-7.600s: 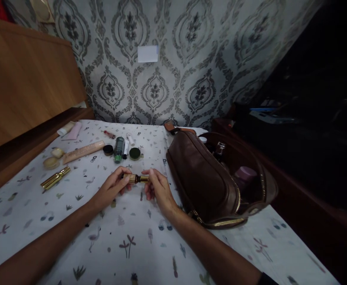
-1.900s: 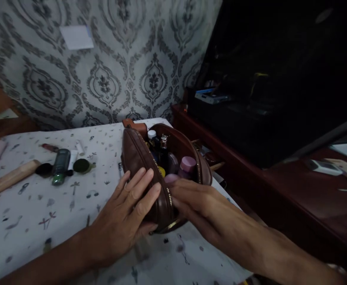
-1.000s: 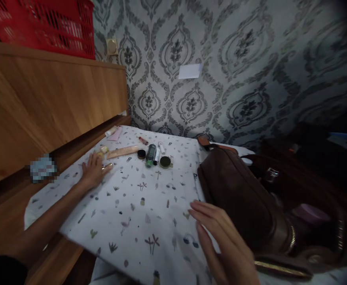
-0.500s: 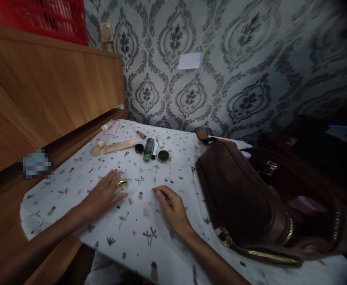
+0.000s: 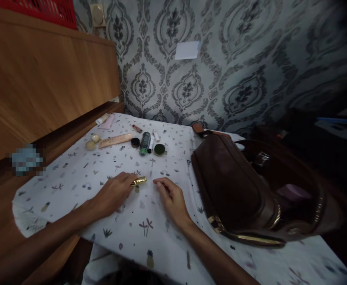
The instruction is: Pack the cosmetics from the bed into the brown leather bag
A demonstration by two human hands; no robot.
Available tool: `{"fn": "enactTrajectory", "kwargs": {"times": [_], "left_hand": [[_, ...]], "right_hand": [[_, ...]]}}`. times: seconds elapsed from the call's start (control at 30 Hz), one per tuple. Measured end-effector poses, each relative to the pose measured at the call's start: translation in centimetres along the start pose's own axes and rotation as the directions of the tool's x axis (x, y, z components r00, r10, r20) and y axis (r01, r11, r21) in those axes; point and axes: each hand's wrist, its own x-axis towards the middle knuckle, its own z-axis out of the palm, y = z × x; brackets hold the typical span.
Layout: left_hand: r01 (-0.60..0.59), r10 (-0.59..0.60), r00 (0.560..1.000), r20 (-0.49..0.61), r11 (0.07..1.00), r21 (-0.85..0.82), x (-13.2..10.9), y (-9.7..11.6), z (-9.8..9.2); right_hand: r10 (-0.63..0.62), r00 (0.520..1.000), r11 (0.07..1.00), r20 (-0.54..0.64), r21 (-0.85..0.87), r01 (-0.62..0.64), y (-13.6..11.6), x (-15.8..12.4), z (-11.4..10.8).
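My left hand (image 5: 116, 194) is closed around a small shiny gold tube (image 5: 140, 181), which looks like a lipstick. One end of it sticks out past my fingers towards the right. Facing it is my right hand (image 5: 171, 201), fingers curled and thumb against the forefinger, with nothing visible in them. A short gap separates the two hands, just above the patterned white cloth (image 5: 164, 253). Beyond them lie a green bottle (image 5: 145, 143), a round dark-lidded jar (image 5: 159, 149), a smaller black-lidded jar (image 5: 135, 142) and a peach squeeze tube (image 5: 115, 140).
A brown leather bag (image 5: 229, 186) lies unzipped on the right. At the far left are two small yellowish jars (image 5: 90, 145) and a pink tube (image 5: 107, 121). A wooden cabinet (image 5: 48, 79) borders the left; patterned wallpaper (image 5: 188, 91) stands behind.
My left hand has closed on the gold tube and brought it right, towards my right hand. My right hand keeps nearly the same pose. The whole view has shifted slightly.
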Motion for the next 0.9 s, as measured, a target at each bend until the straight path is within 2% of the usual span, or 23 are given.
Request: {"fn": "enactTrajectory", "kwargs": {"times": [0.1,0.27,0.43,0.5,0.6,0.77,0.9], "left_hand": [[-0.098,0.098,0.995,-0.013,0.994,-0.04,1.2,1.8,1.4],[-0.183,0.186,0.983,0.006,0.974,-0.134,-0.6,3.3,2.2],[-0.194,0.195,0.98,-0.038,0.98,0.038,-1.0,3.4,2.0],[-0.183,0.184,0.983,-0.003,0.979,0.085,-0.5,3.6,1.9],[-0.171,0.169,0.985,0.03,0.983,0.062,0.6,4.1,1.5],[-0.18,0.177,0.983,-0.051,0.982,-0.053,3.6,4.4,1.2],[-0.225,0.204,0.971,-0.124,0.955,-0.191,6.0,4.6,2.1]], "right_hand": [[-0.011,0.997,1.0,-0.072,-0.003,0.011,0.6,0.4,-0.8],[-0.032,0.989,0.999,-0.141,-0.027,0.029,1.6,1.0,-1.9],[-0.037,0.993,0.998,-0.113,-0.052,0.031,1.7,1.1,-1.7],[-0.034,0.995,0.998,-0.09,-0.064,0.029,1.4,1.0,-1.7],[-0.019,0.998,0.996,-0.061,-0.091,0.013,0.9,0.8,-1.7],[0.086,0.994,0.996,-0.063,-0.022,-0.088,0.8,1.1,-2.2],[0.166,0.974,0.983,-0.151,0.1,-0.152,1.7,2.0,-2.9]]}}
